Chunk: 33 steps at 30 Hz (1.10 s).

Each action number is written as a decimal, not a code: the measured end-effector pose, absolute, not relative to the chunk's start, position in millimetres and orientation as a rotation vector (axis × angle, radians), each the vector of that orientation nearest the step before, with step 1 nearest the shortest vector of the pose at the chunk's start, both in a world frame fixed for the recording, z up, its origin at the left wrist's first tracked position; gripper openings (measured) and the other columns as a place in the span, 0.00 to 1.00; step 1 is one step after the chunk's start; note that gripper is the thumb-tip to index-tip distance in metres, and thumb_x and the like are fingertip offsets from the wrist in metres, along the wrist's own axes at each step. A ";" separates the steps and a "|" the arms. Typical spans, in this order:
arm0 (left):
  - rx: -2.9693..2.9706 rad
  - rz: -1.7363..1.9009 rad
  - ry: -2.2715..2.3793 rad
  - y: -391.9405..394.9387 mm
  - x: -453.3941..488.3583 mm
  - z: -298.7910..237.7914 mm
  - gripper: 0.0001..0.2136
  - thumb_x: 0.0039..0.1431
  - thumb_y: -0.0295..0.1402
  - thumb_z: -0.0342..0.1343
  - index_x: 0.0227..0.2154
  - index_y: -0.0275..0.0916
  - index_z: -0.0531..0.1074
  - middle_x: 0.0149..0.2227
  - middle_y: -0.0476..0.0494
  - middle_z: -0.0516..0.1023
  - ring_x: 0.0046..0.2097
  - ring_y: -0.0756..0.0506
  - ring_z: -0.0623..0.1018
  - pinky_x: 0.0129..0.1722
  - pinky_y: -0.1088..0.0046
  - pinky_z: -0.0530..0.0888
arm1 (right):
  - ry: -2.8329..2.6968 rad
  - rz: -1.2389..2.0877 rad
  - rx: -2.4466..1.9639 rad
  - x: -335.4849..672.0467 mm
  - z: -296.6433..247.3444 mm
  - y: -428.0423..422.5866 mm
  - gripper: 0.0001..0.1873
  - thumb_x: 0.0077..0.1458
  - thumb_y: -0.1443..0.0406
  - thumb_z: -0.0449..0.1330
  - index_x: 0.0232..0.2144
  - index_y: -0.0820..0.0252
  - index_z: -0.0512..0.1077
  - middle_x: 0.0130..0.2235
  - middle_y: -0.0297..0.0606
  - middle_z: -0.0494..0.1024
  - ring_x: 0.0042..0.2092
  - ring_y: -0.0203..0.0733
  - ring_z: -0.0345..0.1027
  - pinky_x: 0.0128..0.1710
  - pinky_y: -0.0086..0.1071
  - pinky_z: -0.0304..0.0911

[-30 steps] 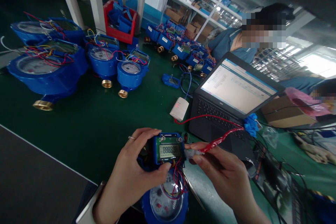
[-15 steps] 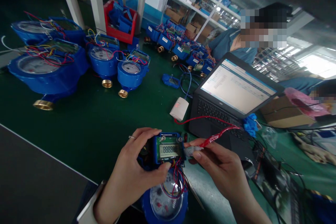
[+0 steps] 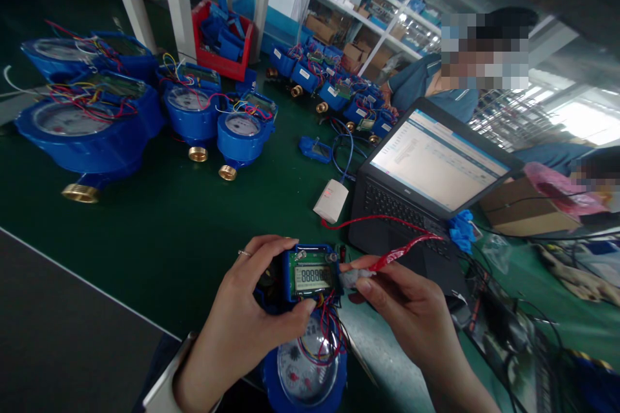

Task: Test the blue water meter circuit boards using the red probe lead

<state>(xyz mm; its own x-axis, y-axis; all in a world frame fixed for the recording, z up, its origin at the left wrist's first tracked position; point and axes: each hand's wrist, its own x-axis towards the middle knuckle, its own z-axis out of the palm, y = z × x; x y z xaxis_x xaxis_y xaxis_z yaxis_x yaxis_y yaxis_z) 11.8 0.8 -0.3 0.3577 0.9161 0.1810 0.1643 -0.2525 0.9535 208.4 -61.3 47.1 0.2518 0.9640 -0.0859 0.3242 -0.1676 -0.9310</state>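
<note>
My left hand (image 3: 261, 303) grips a small blue-cased display module (image 3: 312, 274), thumb at its lower edge and fingers at its upper left. Digits show on its LCD, set in a green circuit board. Thumb and fingers of my right hand (image 3: 404, 300) pinch a grey-wrapped connector (image 3: 356, 279) against the module's right side. From that connector a red cable (image 3: 397, 253) runs over the laptop to a white box (image 3: 331, 200). Below the module is a blue water meter (image 3: 307, 374) with a round dial; red, black and yellow wires hang between the two.
Several blue water meters (image 3: 242, 135) with brass ends stand at the left. An open laptop (image 3: 436, 155) sits at the right. Behind are a red bin (image 3: 223, 64) of blue parts, another row of meters (image 3: 334, 90), and a co-worker (image 3: 431, 87). A loose blue module (image 3: 316, 149) lies mid-table.
My hands, the module and the connector stay in place. The digits on the display look slightly different. The co-worker across the table has shifted a little.
</note>
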 end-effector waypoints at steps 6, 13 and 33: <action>1.659 0.995 0.970 0.6 12.2 2.3 0.21 0.46 0.27 0.59 0.46 0.43 0.68 0.47 0.42 0.72 0.48 0.42 0.75 0.46 0.60 0.74 | -1.264 0.929 -1.650 211.3 45.8 -61.3 0.10 0.54 0.58 0.64 0.36 0.56 0.78 0.32 0.39 0.81 0.30 0.39 0.75 0.30 0.29 0.74; 1.667 0.996 0.978 0.4 11.1 0.6 0.22 0.46 0.28 0.60 0.47 0.44 0.68 0.47 0.43 0.72 0.48 0.42 0.74 0.46 0.58 0.74 | -1.236 0.928 -1.700 209.5 47.7 -61.5 0.11 0.53 0.57 0.64 0.36 0.57 0.78 0.32 0.39 0.81 0.32 0.41 0.75 0.30 0.31 0.75; 1.607 0.967 0.943 0.4 10.1 -0.1 0.22 0.47 0.28 0.60 0.47 0.44 0.67 0.48 0.43 0.70 0.48 0.42 0.74 0.46 0.58 0.72 | -1.680 0.452 -1.565 209.8 42.7 -72.7 0.13 0.54 0.72 0.62 0.41 0.52 0.76 0.40 0.33 0.82 0.37 0.36 0.78 0.36 0.21 0.74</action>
